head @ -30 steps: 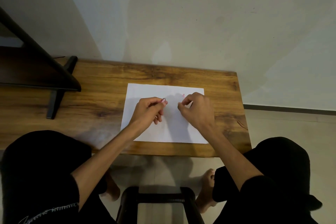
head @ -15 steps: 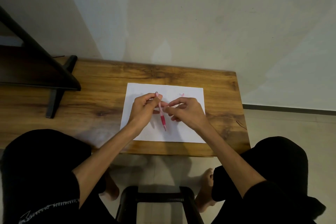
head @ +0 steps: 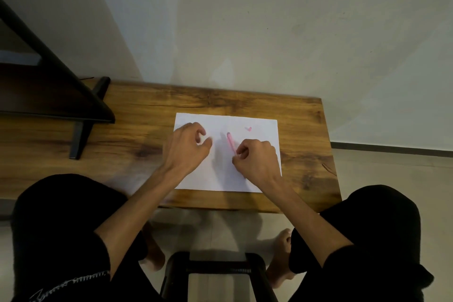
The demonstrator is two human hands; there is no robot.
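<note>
Head view: right hand (head: 257, 162) pinches pink pen (head: 230, 142) over paper (head: 263, 137); left hand (head: 187, 151) empty, fingers loosely curled.

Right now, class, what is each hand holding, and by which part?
The right hand pinches the pink pen by its lower end; the left hand holds nothing.

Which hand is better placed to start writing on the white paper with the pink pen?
Right. The right hand grips the pink pen over the white paper. The left hand holds nothing and is near the sheet's left edge.
</note>
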